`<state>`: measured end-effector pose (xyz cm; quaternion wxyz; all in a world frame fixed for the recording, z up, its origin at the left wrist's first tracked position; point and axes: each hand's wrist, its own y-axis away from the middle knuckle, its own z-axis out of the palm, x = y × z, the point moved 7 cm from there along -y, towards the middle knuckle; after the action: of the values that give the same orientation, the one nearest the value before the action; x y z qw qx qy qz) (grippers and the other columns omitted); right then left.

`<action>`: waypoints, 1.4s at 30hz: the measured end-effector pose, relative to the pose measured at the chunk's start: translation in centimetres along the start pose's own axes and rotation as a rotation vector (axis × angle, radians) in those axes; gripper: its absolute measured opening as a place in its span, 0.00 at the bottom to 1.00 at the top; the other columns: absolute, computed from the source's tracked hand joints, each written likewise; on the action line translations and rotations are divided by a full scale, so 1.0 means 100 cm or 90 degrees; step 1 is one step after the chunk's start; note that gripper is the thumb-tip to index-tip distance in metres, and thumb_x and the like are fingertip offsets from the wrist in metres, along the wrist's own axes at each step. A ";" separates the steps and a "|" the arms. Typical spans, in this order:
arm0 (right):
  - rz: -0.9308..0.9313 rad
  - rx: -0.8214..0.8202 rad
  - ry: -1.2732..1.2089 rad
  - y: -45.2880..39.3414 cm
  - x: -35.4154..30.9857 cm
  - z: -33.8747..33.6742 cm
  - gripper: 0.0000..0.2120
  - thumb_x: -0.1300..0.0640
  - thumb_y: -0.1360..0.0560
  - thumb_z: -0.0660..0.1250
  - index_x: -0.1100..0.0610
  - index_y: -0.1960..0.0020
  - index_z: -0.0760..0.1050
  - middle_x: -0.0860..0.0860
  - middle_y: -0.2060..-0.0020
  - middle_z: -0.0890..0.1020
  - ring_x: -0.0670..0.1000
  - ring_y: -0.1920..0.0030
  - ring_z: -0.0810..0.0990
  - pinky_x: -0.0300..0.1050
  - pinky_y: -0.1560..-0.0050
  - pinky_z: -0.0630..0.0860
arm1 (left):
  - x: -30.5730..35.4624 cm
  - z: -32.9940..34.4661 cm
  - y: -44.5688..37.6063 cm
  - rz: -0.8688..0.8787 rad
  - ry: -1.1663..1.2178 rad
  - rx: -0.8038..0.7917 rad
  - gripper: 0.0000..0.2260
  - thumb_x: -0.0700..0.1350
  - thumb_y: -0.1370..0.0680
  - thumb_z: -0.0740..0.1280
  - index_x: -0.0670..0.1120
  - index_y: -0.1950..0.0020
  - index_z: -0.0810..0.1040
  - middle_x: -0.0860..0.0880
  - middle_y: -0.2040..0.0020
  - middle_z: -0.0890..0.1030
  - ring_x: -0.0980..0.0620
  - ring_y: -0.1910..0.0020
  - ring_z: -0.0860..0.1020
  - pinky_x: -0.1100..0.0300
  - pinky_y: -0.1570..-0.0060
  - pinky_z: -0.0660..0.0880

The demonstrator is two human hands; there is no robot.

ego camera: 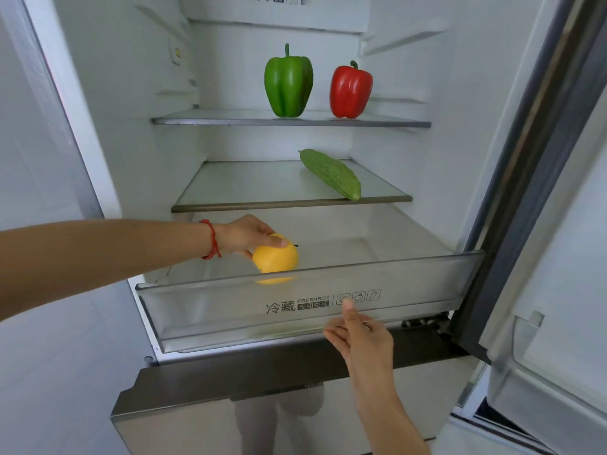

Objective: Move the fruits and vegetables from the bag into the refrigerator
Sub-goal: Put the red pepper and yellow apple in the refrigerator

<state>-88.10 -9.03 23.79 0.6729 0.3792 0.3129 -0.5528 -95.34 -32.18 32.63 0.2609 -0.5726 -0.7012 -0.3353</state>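
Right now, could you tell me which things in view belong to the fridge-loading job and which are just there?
Job: yellow fruit held by left hand; crisper drawer gripped by right hand; green pepper, red pepper, cucumber.
Just there: door bin, red bracelet.

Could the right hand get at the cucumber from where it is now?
Probably yes. The right hand grips the front of the drawer, so it must let go first. The cucumber lies at the open front of its shelf, with nothing before it.
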 end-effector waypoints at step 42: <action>-0.003 -0.026 0.196 0.031 -0.015 -0.040 0.19 0.53 0.26 0.67 0.62 0.38 0.72 0.55 0.51 0.81 0.50 0.53 0.82 0.40 0.55 0.78 | 0.095 0.056 0.178 0.284 0.134 0.329 0.12 0.43 0.28 0.70 0.43 0.45 0.79 0.49 0.49 0.81 0.59 0.52 0.78 0.70 0.47 0.71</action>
<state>-85.41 -4.51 23.50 0.6232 0.4449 0.4243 -0.4834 -79.78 -19.73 39.22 0.5348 -0.5887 -0.5901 -0.1390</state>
